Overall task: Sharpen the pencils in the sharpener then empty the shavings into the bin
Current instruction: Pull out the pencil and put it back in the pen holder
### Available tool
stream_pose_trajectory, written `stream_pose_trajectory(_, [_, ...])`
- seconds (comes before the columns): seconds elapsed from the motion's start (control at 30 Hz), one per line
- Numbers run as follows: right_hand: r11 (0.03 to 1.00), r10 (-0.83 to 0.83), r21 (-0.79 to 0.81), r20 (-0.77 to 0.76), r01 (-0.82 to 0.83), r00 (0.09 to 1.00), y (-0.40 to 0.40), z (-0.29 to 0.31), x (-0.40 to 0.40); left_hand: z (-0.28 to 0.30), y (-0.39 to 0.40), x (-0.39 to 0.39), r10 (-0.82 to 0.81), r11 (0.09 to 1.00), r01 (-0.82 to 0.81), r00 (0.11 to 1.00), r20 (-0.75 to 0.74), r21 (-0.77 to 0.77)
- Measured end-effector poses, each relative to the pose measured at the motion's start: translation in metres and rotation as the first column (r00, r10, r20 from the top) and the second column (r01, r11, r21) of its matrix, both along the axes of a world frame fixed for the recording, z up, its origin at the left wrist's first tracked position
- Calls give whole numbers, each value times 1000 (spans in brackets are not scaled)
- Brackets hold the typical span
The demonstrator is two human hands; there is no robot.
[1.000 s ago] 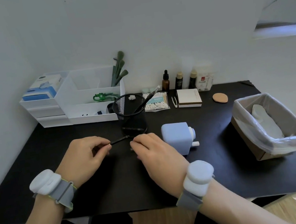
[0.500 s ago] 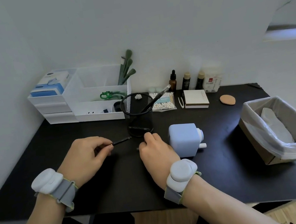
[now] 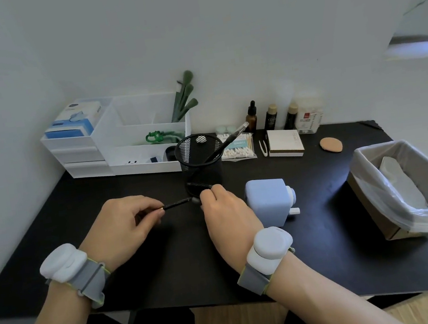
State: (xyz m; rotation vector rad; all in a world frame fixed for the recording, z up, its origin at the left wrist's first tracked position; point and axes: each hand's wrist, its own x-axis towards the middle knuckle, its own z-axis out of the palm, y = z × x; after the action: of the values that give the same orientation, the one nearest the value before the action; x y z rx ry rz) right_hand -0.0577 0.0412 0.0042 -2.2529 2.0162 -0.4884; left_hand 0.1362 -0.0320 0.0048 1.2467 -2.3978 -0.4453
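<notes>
Head view: print on blue tissue box (image 3: 73, 121) and bottles (image 3: 273, 118) too small to be read. Black pencil (image 3: 177, 204) pinched at one end by left hand (image 3: 125, 225), far end met by curled right hand (image 3: 223, 210); right grip hidden. Blue sharpener (image 3: 267, 201) at 3 o'clock of right hand, lined bin (image 3: 374, 165) further at 3 o'clock.
</notes>
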Motion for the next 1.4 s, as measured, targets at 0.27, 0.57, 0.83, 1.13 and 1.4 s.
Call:
stream_pose_trajectory(0.27, [999,9,-39,20,-8,1000,5,4,-1,8,3,-1,-50,998,50,999,0,-43])
stream_pose_trajectory(0.57, [990,1,-139,102,13,995,7,1,2,14,6,-4,-140,989,138,989,-39,-57])
stream_pose_trajectory(0.83, [986,59,-159,106,-41,993,12,7,-4,17,8,-12,-188,974,176,979,-79,-143])
stream_pose_trajectory(1.13, [941,102,-335,165,-42,981,13,17,-16,30,16,-16,-167,977,124,951,-262,-171])
stream_pose_trajectory(1.4, [856,29,-509,213,86,977,19,27,-39,61,4,-28,-131,977,71,943,-305,-201])
